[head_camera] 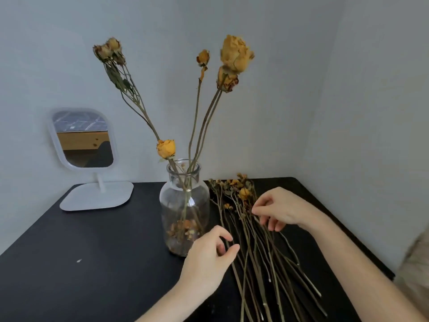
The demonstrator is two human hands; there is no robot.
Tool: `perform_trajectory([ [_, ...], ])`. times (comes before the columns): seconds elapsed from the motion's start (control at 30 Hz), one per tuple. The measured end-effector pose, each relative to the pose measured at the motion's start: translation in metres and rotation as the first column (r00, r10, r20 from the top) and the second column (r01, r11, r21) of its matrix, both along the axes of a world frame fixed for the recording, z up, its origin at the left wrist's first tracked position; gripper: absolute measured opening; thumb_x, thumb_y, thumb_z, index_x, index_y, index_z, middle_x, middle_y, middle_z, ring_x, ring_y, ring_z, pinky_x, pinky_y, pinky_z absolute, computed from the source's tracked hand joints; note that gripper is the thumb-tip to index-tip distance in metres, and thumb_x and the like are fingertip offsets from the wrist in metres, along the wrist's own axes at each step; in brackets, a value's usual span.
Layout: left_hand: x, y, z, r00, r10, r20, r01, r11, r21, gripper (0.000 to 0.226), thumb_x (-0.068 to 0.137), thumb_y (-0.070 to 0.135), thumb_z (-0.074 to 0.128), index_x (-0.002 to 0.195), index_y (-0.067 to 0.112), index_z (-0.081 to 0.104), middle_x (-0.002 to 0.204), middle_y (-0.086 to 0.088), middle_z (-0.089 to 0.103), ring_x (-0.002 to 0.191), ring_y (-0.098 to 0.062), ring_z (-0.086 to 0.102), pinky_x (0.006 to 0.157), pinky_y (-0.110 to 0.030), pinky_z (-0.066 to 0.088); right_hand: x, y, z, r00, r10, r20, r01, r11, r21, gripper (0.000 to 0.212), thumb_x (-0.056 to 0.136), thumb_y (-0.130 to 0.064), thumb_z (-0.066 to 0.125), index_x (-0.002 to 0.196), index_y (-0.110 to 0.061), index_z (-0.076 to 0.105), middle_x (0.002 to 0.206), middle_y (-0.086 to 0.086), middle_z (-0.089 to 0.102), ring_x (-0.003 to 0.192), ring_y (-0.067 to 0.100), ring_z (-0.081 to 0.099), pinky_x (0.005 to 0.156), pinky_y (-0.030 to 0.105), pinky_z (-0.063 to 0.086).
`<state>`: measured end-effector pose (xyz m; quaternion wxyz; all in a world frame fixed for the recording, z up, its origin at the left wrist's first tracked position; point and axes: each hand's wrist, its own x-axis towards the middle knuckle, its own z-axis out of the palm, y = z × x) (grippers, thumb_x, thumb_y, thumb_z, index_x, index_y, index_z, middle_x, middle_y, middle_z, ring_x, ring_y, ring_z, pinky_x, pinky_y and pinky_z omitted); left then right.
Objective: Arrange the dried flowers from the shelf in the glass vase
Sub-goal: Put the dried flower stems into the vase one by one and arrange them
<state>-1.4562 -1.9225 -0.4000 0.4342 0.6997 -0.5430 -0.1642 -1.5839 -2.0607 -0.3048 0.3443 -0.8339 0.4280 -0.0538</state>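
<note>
A clear glass vase stands mid-table and holds several dried yellow roses on long stems, with loose petals at its bottom. To its right a bundle of dried flowers lies flat on the black table, heads toward the wall. My left hand is just right of the vase's base, at the bundle's left edge, its thumb and forefinger curved with a gap between them beside a stem. My right hand is over the bundle near the flower heads, thumb and forefinger pinching one of the stems.
A white tabletop mirror on a flat base stands at the back left. Grey walls close the table in at the back and right. The table's right edge runs close beside my right forearm.
</note>
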Motion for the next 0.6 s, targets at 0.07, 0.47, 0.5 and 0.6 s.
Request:
perform_trajectory([
  [0.07,-0.003,-0.017,-0.003,0.998,0.031,0.051,-0.037,0.992,0.121,0.017,0.088,0.041,0.057,0.101,0.03,0.053,0.065,0.01,0.055,0.062,-0.001,0.054,0.065,-0.023,0.048,-0.014,-0.017,-0.022,0.994,-0.108,-0.021,0.109,0.994,0.015,0.02,0.09,-0.02,0.058,0.109,-0.013,0.061,0.08,0.004,0.066,0.057,0.008,0.059,0.046,0.016,0.046],
  [0.47,-0.007,-0.062,-0.017,0.913,0.177,0.368,-0.332,0.846,0.417,0.024,0.094,0.036,0.044,0.099,0.013,0.05,0.092,-0.001,0.06,0.089,-0.025,0.061,0.067,-0.032,0.044,0.003,-0.03,-0.078,0.999,-0.038,-0.025,0.036,0.996,-0.088,0.015,0.09,-0.03,0.058,0.094,-0.017,0.065,0.067,-0.003,0.067,0.069,0.007,0.065,0.076,0.026,0.051],
  [0.5,-0.007,-0.064,-0.018,0.921,0.179,0.347,-0.323,0.848,0.421,0.023,0.095,0.035,0.043,0.095,0.014,0.051,0.088,0.0,0.058,0.086,-0.023,0.061,0.066,-0.031,0.043,0.009,-0.029,-0.08,0.997,-0.034,-0.062,0.028,0.995,-0.094,0.019,0.09,-0.032,0.058,0.093,-0.016,0.066,0.068,-0.001,0.068,0.073,0.01,0.066,0.081,0.03,0.053],
  [0.6,-0.006,-0.066,-0.02,0.945,0.208,0.253,-0.301,0.857,0.419,0.023,0.096,0.036,0.041,0.086,0.017,0.048,0.078,0.004,0.052,0.075,-0.018,0.055,0.06,-0.028,0.039,0.024,-0.028,-0.085,0.978,-0.059,-0.199,0.033,0.991,-0.133,0.029,0.089,-0.04,0.056,0.091,-0.013,0.067,0.069,0.001,0.069,0.076,0.015,0.068,0.081,0.035,0.054],
])
